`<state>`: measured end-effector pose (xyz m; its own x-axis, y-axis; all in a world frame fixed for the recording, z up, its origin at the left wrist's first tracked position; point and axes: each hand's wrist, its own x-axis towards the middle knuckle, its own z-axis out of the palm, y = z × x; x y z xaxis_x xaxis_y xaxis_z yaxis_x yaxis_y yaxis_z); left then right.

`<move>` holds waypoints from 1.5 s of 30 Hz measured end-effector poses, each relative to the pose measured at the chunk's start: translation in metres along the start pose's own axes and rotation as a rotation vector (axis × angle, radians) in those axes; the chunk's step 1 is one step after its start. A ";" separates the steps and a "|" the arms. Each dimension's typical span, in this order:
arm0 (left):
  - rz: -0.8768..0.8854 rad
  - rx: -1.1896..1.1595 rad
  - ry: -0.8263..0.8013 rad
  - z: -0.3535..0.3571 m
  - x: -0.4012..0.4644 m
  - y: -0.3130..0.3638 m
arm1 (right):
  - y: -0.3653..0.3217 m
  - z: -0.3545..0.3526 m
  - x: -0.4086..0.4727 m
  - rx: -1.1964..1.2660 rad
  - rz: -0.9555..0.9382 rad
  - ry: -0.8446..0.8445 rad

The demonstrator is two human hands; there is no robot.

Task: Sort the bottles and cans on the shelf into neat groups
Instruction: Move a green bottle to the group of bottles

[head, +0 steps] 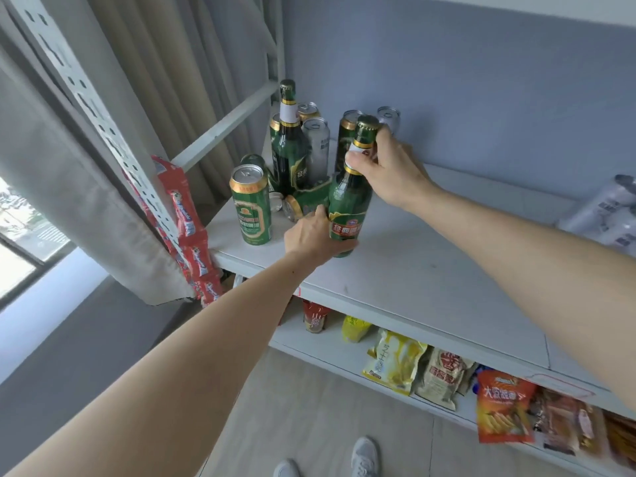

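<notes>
You are gripping the green bottle with both hands: left hand wrapping its base, right hand pinching its neck, likely steadying it upright on the shelf beside the crowded cans.

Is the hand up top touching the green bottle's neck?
Touching. The head view shows the right hand wrapped around the neck of the green bottle, thumb pressed on its white label.

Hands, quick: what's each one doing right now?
Left hand: gripping the lower body of the green bottle.
Right hand: gripping the same bottle's neck.
</notes>
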<state>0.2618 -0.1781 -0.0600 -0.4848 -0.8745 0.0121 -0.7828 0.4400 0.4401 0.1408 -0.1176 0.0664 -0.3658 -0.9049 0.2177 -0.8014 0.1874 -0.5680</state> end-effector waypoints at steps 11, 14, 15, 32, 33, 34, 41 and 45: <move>0.347 0.029 -0.160 0.039 -0.023 0.128 | 0.077 -0.098 -0.083 -0.083 0.272 0.217; 0.444 0.052 -0.191 0.058 -0.040 0.175 | 0.107 -0.131 -0.117 -0.102 0.338 0.283; 0.472 0.049 -0.201 0.066 -0.048 0.192 | 0.119 -0.143 -0.128 -0.106 0.357 0.300; 0.695 -0.047 -0.367 0.197 -0.196 0.472 | 0.304 -0.336 -0.328 -0.241 0.589 0.420; 0.703 -0.047 -0.375 0.204 -0.200 0.486 | 0.315 -0.345 -0.335 -0.242 0.602 0.428; 0.711 -0.045 -0.384 0.210 -0.204 0.500 | 0.327 -0.355 -0.341 -0.239 0.614 0.436; 0.758 -0.037 -0.396 0.260 -0.215 0.596 | 0.406 -0.416 -0.368 -0.226 0.654 0.470; 0.778 -0.041 -0.408 0.287 -0.221 0.646 | 0.450 -0.448 -0.383 -0.217 0.673 0.488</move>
<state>-0.2490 0.3577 -0.0363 -0.9827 -0.1851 0.0041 -0.1613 0.8665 0.4724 -0.2917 0.4843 0.0826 -0.9183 -0.3191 0.2342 -0.3958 0.7391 -0.5451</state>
